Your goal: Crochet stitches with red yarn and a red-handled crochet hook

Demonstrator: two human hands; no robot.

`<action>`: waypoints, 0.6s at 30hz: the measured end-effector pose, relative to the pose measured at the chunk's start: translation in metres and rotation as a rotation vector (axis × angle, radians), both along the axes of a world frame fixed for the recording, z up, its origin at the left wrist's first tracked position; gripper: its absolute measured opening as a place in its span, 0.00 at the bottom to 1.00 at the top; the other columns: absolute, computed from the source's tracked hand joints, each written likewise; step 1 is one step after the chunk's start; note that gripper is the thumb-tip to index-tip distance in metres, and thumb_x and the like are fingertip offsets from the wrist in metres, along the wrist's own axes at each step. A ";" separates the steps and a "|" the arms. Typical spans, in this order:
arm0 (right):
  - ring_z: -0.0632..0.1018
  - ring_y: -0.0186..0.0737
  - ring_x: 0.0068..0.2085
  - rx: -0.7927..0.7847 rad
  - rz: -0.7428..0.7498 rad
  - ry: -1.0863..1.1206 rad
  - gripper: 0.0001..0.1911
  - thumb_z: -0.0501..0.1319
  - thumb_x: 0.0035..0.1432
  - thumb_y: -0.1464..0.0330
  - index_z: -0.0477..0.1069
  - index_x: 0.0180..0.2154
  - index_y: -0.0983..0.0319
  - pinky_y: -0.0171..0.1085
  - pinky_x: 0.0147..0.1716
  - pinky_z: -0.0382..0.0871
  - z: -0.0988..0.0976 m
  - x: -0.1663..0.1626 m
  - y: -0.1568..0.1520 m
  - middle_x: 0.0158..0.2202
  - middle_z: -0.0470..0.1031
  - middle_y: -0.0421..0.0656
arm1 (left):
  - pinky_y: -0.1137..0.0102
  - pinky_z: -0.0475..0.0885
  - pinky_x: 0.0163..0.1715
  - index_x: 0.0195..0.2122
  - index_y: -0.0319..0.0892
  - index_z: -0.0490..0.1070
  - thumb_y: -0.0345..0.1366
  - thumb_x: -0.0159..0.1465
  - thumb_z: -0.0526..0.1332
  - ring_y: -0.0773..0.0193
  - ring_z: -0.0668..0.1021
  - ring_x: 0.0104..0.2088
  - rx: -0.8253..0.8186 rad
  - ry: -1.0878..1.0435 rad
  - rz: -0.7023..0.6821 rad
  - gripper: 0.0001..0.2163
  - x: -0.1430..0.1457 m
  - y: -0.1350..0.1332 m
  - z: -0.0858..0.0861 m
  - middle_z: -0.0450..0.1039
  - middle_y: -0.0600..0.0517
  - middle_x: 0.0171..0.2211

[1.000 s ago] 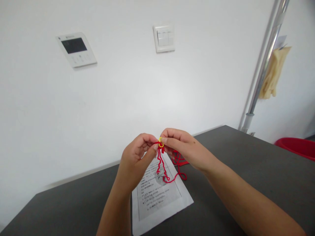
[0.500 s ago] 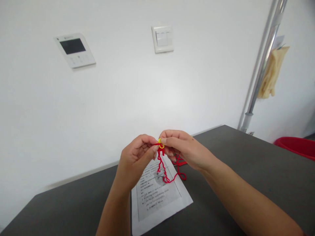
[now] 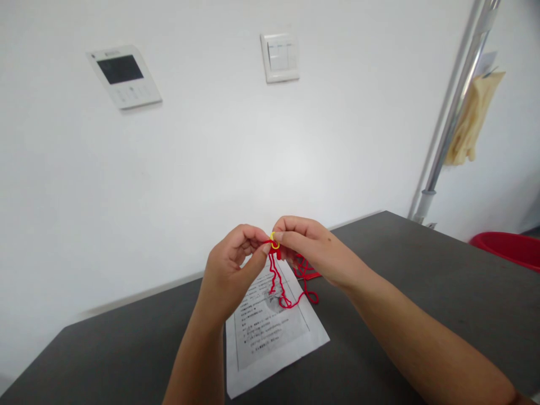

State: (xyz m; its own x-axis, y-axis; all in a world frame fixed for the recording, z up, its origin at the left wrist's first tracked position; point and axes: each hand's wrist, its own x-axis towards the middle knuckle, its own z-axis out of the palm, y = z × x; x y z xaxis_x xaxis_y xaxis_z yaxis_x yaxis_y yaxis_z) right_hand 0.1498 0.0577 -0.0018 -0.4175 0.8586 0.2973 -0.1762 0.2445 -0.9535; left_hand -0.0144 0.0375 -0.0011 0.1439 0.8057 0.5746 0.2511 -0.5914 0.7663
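My left hand [image 3: 231, 270] is closed in a pinch on a small piece of red yarn work [image 3: 273, 250]. Between the thumb and fingers of my right hand [image 3: 318, 247] is a looped yellow stitch marker [image 3: 275, 245], which lies against the red piece. Whether the marker passes through a stitch is too small to tell. Red yarn [image 3: 288, 305] hangs below in thin strands and curls down over a printed sheet of paper [image 3: 291, 357]. Behind my right hand, more tangled red yarn [image 3: 302, 264] is partly hidden.
The dark grey table [image 3: 139, 354] runs up to a white wall. On the wall are a panel with a screen [image 3: 126, 76] and a light switch [image 3: 280, 56]. At the right stand a metal pole [image 3: 453, 112], hanging yellowish gloves [image 3: 475, 118] and a red rounded object [image 3: 506, 247].
The view has tilted slightly, so the wall fixtures and my hands sit a little higher. Both hands keep their pinch; the yellow stitch marker has turned slightly against the red piece.
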 end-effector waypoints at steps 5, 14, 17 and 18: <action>0.62 0.29 0.21 0.010 0.002 0.005 0.09 0.60 0.55 0.64 0.66 0.26 0.60 0.31 0.21 0.52 0.000 0.000 -0.001 0.19 0.65 0.33 | 0.72 0.70 0.26 0.32 0.43 0.73 0.29 0.59 0.64 0.67 0.75 0.25 -0.009 -0.012 0.005 0.02 0.000 -0.001 0.001 0.73 0.56 0.23; 0.63 0.28 0.21 0.016 0.016 0.018 0.08 0.60 0.56 0.65 0.66 0.27 0.60 0.31 0.21 0.52 -0.003 -0.001 0.000 0.20 0.65 0.33 | 0.72 0.70 0.27 0.32 0.43 0.73 0.29 0.59 0.64 0.68 0.75 0.25 -0.014 -0.013 -0.004 0.02 -0.002 -0.003 0.002 0.72 0.56 0.23; 0.62 0.28 0.21 0.011 0.014 0.020 0.08 0.60 0.56 0.65 0.66 0.27 0.60 0.31 0.20 0.52 -0.003 0.000 0.000 0.20 0.65 0.33 | 0.73 0.70 0.27 0.32 0.43 0.73 0.29 0.60 0.63 0.68 0.74 0.25 -0.018 -0.012 -0.010 0.02 -0.002 -0.003 0.002 0.72 0.57 0.24; 0.62 0.28 0.21 0.012 0.013 0.021 0.08 0.60 0.56 0.65 0.66 0.27 0.60 0.31 0.20 0.52 -0.003 0.000 -0.001 0.20 0.66 0.33 | 0.73 0.70 0.26 0.33 0.43 0.73 0.29 0.60 0.63 0.69 0.74 0.25 -0.017 -0.012 -0.013 0.02 -0.002 -0.003 0.002 0.72 0.57 0.23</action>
